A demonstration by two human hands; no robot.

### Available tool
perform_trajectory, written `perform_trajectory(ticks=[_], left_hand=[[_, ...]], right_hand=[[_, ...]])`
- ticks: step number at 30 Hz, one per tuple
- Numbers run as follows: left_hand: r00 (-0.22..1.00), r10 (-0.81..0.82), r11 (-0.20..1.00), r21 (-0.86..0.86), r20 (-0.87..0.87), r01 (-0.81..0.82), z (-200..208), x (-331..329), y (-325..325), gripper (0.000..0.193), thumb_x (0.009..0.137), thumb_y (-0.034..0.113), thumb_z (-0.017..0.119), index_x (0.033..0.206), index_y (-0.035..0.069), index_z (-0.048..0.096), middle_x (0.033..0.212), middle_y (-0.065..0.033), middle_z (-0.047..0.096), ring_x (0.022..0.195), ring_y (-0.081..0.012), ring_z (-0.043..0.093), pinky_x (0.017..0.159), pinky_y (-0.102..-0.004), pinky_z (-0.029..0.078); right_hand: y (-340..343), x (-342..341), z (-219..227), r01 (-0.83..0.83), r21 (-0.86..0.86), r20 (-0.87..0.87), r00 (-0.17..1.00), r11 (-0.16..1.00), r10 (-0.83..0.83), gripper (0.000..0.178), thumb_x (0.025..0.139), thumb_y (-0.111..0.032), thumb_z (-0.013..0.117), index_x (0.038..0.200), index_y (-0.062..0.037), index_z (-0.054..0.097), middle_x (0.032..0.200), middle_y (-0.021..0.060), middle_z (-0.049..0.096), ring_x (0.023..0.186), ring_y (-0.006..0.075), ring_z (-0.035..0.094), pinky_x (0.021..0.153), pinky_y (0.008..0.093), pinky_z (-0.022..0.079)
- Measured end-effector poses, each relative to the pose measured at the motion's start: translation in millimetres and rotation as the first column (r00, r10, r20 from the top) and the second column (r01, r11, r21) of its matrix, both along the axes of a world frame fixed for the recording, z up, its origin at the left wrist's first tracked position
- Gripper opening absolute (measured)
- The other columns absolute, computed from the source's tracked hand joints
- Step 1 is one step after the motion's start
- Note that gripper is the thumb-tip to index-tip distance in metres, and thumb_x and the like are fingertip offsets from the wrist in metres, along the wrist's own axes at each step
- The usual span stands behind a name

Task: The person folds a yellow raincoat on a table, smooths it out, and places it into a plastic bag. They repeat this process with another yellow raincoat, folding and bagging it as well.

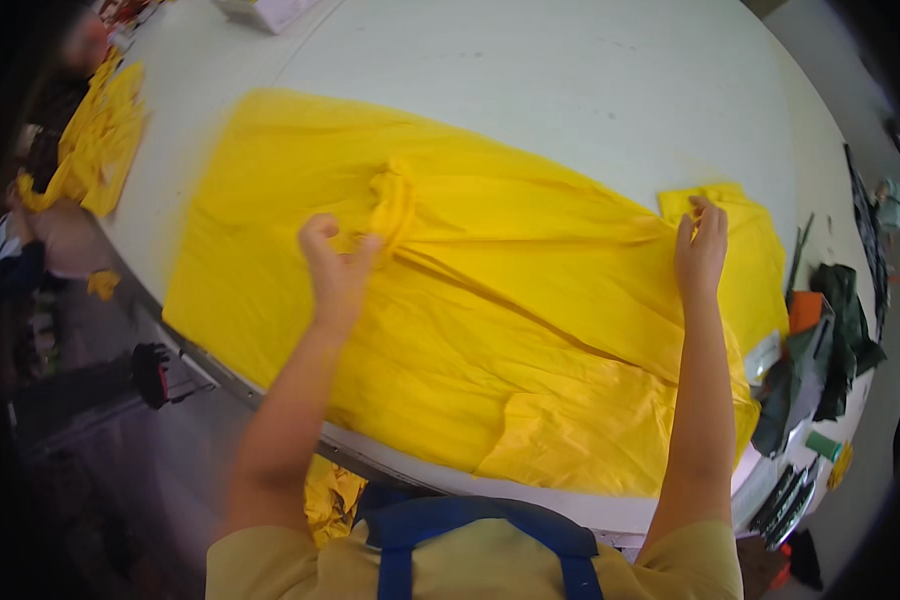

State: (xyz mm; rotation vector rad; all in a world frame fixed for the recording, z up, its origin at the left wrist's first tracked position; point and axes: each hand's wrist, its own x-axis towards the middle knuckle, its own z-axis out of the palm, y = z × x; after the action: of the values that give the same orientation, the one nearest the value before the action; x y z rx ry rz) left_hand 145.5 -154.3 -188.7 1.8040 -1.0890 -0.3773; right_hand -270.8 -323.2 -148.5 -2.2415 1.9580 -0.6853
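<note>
The big cloth (560, 270) lies along the table's (540, 85) near edge, seemingly being straightened. Left hand (340, 268) by its bunch (394, 205), right hand (704, 250) toward its right end; I cannot tell whether the 2 grip it. Smoothing calls for flat palms.

Soft, even light on a table (530, 60); shallow shadows crease the cloth (550, 270) on it. Above the table, the left hand (338, 275) blurs slightly; around the table, edges bend into black.
</note>
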Motion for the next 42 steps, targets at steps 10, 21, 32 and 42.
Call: perform_trajectory(ticks=[10, 21, 32, 42], left_hand=[[0.946, 0.052, 0.982, 0.187, -0.321, 0.009, 13, -8, -12, 0.034, 0.090, 0.007, 0.055, 0.123, 0.002, 0.054, 0.113, -0.0144, 0.053, 0.097, -0.0247, 0.057, 0.085, -0.0360, 0.049], [0.900, -0.434, 0.900, 0.015, -0.025, 0.435, 68, 55, -24, 0.026, 0.092, -0.001, 0.045, 0.112, -0.003, 0.061, 0.105, -0.0118, 0.063, 0.097, -0.0213, 0.060, 0.086, -0.0332, 0.049], [0.358, -0.514, 0.857, -0.487, -0.780, 0.169, 77, -4, -25, 0.059, 0.079, 0.036, 0.066, 0.126, 0.003, 0.054, 0.120, -0.0097, 0.056, 0.115, -0.0216, 0.052, 0.097, -0.0357, 0.040], [0.486, -0.871, 0.453, 0.272, -0.069, 0.849, 137, -13, -47, 0.018, 0.074, -0.004, 0.063, 0.090, 0.005, 0.061, 0.086, -0.0047, 0.054, 0.088, -0.0166, 0.054, 0.077, -0.0283, 0.043]], right_hand=[[37, -3, -72, 0.187, 0.101, -0.499, 0.859, 0.977, -0.113, 0.054, 0.095, -0.051, 0.038, 0.144, -0.0301, 0.034, 0.154, 0.0035, 0.024, 0.143, 0.0343, 0.011, 0.109, 0.0643, 0.003], [30, -10, -80, 0.196, 0.088, -0.449, 0.883, 0.977, -0.136, 0.053, 0.095, -0.051, 0.036, 0.145, -0.0319, 0.032, 0.153, 0.0007, 0.025, 0.143, 0.0322, 0.014, 0.109, 0.0635, 0.004], [30, -9, -76, 0.224, 0.119, -0.465, 0.874, 0.967, -0.145, 0.053, 0.095, -0.051, 0.037, 0.144, -0.0313, 0.033, 0.153, 0.0015, 0.026, 0.142, 0.0311, 0.015, 0.110, 0.0620, 0.004], [31, -8, -74, 0.206, 0.108, -0.450, 0.883, 0.973, -0.137, 0.054, 0.095, -0.050, 0.039, 0.144, -0.0295, 0.033, 0.153, 0.0015, 0.026, 0.143, 0.0287, 0.016, 0.111, 0.0604, 0.004]])
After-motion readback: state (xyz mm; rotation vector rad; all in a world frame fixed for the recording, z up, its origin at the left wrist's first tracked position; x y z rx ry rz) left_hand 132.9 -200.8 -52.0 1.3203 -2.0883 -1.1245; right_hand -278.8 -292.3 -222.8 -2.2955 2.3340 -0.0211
